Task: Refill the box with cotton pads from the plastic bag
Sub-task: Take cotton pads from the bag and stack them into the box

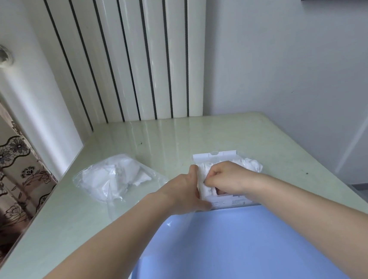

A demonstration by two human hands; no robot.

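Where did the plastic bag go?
The plastic bag lies on the table, left of the box and both hands.

**Pale green table and its load**

The table (200, 135) has a glossy, pale green top that reflects the wall behind it. A clear plastic bag (112, 180) of white cotton pads lies on its left part. Well to the right sits a white box (226, 201), its flap open and white pads bulging out. A blue sheet (222, 248) covers the near edge.
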